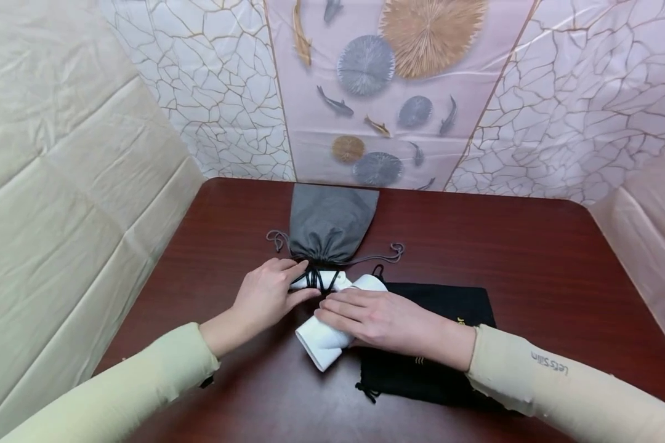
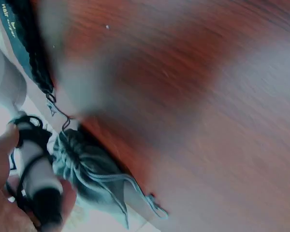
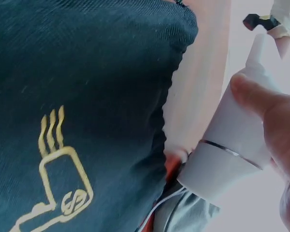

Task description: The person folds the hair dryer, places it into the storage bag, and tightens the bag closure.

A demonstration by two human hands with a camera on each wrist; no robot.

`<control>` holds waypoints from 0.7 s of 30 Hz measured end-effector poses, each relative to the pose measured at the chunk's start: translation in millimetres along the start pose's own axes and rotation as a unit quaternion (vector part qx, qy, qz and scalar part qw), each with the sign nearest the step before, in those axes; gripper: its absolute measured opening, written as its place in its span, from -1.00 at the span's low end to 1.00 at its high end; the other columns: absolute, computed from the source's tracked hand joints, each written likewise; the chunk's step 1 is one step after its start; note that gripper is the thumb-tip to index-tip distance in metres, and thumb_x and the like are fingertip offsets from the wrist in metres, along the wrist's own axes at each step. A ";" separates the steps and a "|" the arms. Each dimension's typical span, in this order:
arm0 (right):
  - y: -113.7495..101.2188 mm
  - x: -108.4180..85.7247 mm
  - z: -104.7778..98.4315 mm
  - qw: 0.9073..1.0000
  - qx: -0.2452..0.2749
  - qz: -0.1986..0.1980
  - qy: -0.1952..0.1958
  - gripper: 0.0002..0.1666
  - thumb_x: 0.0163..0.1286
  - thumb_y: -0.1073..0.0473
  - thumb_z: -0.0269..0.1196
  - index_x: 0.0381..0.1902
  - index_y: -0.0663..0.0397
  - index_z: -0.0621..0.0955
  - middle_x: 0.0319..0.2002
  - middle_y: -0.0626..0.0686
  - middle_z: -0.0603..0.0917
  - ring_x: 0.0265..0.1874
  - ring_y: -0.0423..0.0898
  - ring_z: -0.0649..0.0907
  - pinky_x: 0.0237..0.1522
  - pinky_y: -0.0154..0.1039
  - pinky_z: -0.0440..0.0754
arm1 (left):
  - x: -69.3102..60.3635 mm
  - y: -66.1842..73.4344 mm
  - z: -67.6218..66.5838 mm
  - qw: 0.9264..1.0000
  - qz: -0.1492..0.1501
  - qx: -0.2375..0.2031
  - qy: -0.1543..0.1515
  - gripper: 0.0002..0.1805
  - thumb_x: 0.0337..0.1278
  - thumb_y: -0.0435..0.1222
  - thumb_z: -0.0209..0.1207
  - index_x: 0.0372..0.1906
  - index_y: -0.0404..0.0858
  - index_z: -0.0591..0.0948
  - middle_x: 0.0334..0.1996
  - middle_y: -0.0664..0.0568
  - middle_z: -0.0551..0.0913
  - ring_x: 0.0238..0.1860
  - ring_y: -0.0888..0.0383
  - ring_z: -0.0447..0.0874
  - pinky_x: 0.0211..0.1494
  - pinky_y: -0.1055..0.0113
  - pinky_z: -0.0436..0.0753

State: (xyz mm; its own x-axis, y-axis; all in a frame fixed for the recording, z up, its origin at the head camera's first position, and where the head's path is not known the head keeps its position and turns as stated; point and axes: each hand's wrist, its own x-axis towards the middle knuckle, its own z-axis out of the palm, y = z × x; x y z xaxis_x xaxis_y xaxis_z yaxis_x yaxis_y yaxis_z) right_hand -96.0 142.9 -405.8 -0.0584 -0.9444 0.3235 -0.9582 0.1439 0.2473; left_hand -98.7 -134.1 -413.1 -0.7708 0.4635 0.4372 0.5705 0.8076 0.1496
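Note:
A white hair dryer (image 1: 320,342) is held between both hands above the table's middle. Black cord (image 1: 313,279) winds round its handle. My left hand (image 1: 266,292) grips that corded handle (image 2: 37,169) between thumb and fingers. Across the barrel lies my right hand (image 1: 378,317), its fingers over the top; in the right wrist view the thumb presses along the white barrel (image 3: 232,123), which has a thin dark ring. The right hand covers part of the barrel in the head view.
Beyond the hands lies a grey drawstring pouch (image 1: 332,215), its cords spread to both sides. Under the right forearm is a black drawstring bag (image 1: 443,301) with yellow print of a hair dryer. Both rest on a dark red-brown table (image 1: 532,264), with cloth-covered walls around it.

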 end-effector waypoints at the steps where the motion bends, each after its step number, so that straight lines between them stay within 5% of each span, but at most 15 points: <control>1: 0.8 -1.1 -0.5 1.000 0.001 -0.001 -0.002 -0.22 0.35 0.13 0.50 0.47 0.20 0.52 0.40 0.11 0.62 0.40 -0.03 0.61 0.47 -0.13 0.51 | 0.6 -2.0 -2.9 1.000 0.000 -0.008 -0.016 -0.36 0.15 0.09 0.51 0.16 -0.29 0.78 -0.09 -0.10 0.83 -0.09 -0.07 0.82 -0.11 0.01 0.80; 4: 3.1 -6.2 -2.2 1.000 0.010 0.000 -0.010 -0.18 0.31 0.19 0.52 0.49 0.20 0.50 0.42 0.11 0.60 0.42 -0.03 0.59 0.48 -0.12 0.49 | 3.7 -11.6 -9.8 0.995 -0.003 -0.068 -0.067 -0.37 0.25 0.07 0.47 0.23 -0.30 0.75 0.05 -0.12 0.81 0.07 -0.05 0.81 0.09 0.00 0.77; 6: 4.0 -8.2 -2.8 1.000 0.016 -0.003 -0.011 -0.20 0.36 0.19 0.48 0.50 0.21 0.48 0.44 0.12 0.59 0.44 -0.03 0.57 0.49 -0.12 0.48 | 7.8 -18.7 -12.5 0.986 -0.015 -0.137 -0.097 -0.39 0.33 0.03 0.42 0.29 -0.29 0.72 0.17 -0.09 0.78 0.21 -0.02 0.76 0.27 0.01 0.70; 10: 5.3 -9.0 -2.4 1.000 0.017 -0.014 -0.002 -0.34 0.55 0.18 0.29 0.53 0.21 0.45 0.46 0.13 0.56 0.46 -0.04 0.54 0.51 -0.12 0.46 | 15.1 -28.3 -14.6 0.951 -0.062 -0.266 -0.147 -0.46 0.47 -0.02 0.32 0.41 -0.15 0.66 0.30 0.05 0.71 0.35 0.09 0.65 0.40 0.04 0.60; 15: 5.2 -10.3 -2.3 1.000 0.017 -0.015 0.007 -0.31 0.52 0.15 0.34 0.52 0.22 0.46 0.45 0.13 0.57 0.45 -0.05 0.55 0.50 -0.12 0.47 | 17.4 -29.7 -13.8 0.911 -0.121 -0.339 -0.201 -0.49 0.65 0.05 0.08 0.48 -0.03 0.60 0.38 0.15 0.64 0.45 0.13 0.54 0.48 0.01 0.52; 21: 4.3 -11.5 -0.8 1.000 0.005 -0.004 0.027 -0.16 0.30 0.07 0.56 0.46 0.23 0.52 0.39 0.12 0.63 0.39 -0.06 0.61 0.45 -0.12 0.53 | 16.5 -18.0 -16.4 0.882 -0.170 -0.388 -0.204 -0.40 0.73 0.11 -0.15 0.46 -0.13 0.61 0.39 0.13 0.64 0.51 0.10 0.46 0.58 -0.02 0.38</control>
State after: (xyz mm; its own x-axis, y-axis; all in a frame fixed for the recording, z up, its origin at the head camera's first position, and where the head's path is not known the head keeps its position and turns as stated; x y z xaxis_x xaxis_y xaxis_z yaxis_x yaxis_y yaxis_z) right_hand -99.3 154.7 -407.7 -0.0354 -0.9280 0.3708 -0.9612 0.1332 0.2416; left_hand -117.1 -147.0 -394.1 -0.8828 0.4625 -0.0824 0.1862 0.5055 0.8425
